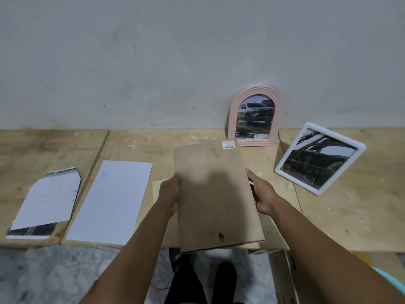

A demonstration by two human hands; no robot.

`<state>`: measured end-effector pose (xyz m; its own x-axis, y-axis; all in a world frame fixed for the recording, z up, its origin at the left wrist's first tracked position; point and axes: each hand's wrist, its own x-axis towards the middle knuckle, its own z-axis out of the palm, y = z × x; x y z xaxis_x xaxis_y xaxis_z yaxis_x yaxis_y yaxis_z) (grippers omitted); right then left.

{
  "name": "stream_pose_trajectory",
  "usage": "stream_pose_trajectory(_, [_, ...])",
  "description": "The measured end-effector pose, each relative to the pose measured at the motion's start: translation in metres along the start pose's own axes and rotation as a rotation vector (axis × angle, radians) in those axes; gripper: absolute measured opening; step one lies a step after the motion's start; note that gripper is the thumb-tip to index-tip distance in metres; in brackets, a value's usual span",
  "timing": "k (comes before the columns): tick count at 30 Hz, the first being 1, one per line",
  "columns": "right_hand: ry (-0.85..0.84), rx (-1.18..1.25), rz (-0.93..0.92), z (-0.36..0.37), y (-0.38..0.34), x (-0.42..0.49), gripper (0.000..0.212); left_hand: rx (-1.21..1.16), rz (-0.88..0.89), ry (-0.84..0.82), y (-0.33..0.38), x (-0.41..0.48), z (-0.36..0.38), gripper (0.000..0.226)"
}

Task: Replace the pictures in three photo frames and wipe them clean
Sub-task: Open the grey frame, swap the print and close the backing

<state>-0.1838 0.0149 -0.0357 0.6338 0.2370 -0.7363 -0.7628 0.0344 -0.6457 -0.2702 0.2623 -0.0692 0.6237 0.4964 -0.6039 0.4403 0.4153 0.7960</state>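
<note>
I hold a brown backing board (215,194) with a barcode sticker above the plywood table (350,216). My left hand (169,194) grips its left edge and my right hand (262,195) grips its right edge. A light wooden frame edge (156,194) shows beneath the board. A pink arched frame (255,119) with a truck picture leans against the wall. A white rectangular frame (318,157) with a dark car picture lies tilted at the right. A white sheet (111,202) and a cut picture (47,202) lie face down at the left.
A grey wall (175,62) rises behind the table. The table's front edge runs just under the board, with the marbled floor (65,277) and my feet (208,279) below. A cardboard box (282,275) stands under the table at the right.
</note>
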Motion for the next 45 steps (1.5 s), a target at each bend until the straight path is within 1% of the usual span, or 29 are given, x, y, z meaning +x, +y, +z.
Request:
stream_pose_trajectory(4, [0.292,-0.307,-0.245,0.004,0.016,0.014,0.011,0.04,-0.028,0.021,-0.009,0.002,0.006,0.033])
stream_pose_trajectory(6, [0.343,-0.459,-0.304,0.005,0.025,0.017,0.013,0.053,-0.035,0.033,-0.014,0.003,0.01,0.031])
stream_pose_trajectory(8, [0.324,-0.592,-0.312,0.004,0.035,0.024,0.027,0.065,-0.046,0.055,-0.021,0.013,0.011,0.032])
stream_pose_trajectory(9, [0.289,-0.654,-0.324,0.002,0.038,0.022,0.033,0.056,-0.046,0.072,-0.024,0.018,0.008,0.037])
stream_pose_trajectory(11, [0.251,-0.745,-0.312,0.001,0.04,0.02,0.037,0.077,-0.063,0.1,-0.031,0.032,0.005,0.048])
stream_pose_trajectory(15, [0.18,-0.94,-0.268,-0.009,0.056,0.013,0.043,0.126,-0.057,0.128,-0.032,0.038,0.004,0.042])
stream_pose_trajectory(17, [0.166,-0.984,-0.291,-0.016,0.062,0.007,0.043,0.225,-0.022,0.124,-0.029,0.035,0.002,0.035])
stream_pose_trajectory(19, [0.159,-1.018,-0.341,-0.02,0.063,0.002,0.042,0.443,0.026,0.091,-0.024,0.031,0.002,0.03])
stream_pose_trajectory(21, [0.173,-1.014,-0.372,-0.023,0.064,-0.003,0.042,0.663,0.06,0.039,-0.02,0.022,0.004,0.044])
stream_pose_trajectory(22, [0.177,-1.003,-0.38,-0.023,0.064,-0.004,0.042,0.73,0.062,0.021,-0.019,0.019,0.004,0.052])
stream_pose_trajectory(23, [0.182,-0.998,-0.384,-0.022,0.064,-0.003,0.041,0.755,0.061,0.01,-0.019,0.018,0.004,0.056])
stream_pose_trajectory(24, [0.187,-0.987,-0.385,-0.021,0.064,-0.004,0.039,0.769,0.053,0.003,-0.02,0.017,0.003,0.055])
stream_pose_trajectory(27, [0.227,-0.94,-0.346,-0.016,0.063,-0.003,0.034,0.777,0.053,-0.003,-0.021,0.016,0.001,0.044])
stream_pose_trajectory(29, [0.241,-0.915,-0.31,-0.013,0.065,0.002,0.038,0.774,0.06,0.006,-0.02,0.013,0.001,0.043])
stream_pose_trajectory(31, [0.247,-0.89,-0.265,-0.012,0.066,0.004,0.048,0.765,0.078,0.007,-0.021,0.01,0.001,0.05])
stream_pose_trajectory(33, [0.241,-0.876,-0.244,-0.011,0.067,0.004,0.051,0.768,0.086,0.021,-0.024,0.005,0.002,0.056])
stream_pose_trajectory(34, [0.241,-0.866,-0.236,-0.01,0.067,0.004,0.052,0.765,0.092,0.033,-0.026,0.004,0.002,0.053])
stream_pose_trajectory(36, [0.248,-0.841,-0.223,-0.01,0.067,0.003,0.053,0.754,0.104,0.055,-0.031,0.004,0.003,0.038])
stream_pose_trajectory(37, [0.252,-0.826,-0.214,-0.01,0.067,0.002,0.053,0.749,0.11,0.066,-0.033,0.005,0.002,0.034])
stream_pose_trajectory(40, [0.248,-0.79,-0.179,-0.009,0.067,0.005,0.055,0.731,0.121,0.081,-0.036,0.007,0.001,0.033])
stream_pose_trajectory(43, [0.252,-0.732,-0.157,-0.009,0.068,0.01,0.051,0.71,0.124,0.072,-0.038,0.01,0.0,0.035])
stream_pose_trajectory(45, [0.246,-0.698,-0.15,-0.008,0.071,0.012,0.042,0.703,0.124,0.075,-0.038,0.009,0.0,0.034])
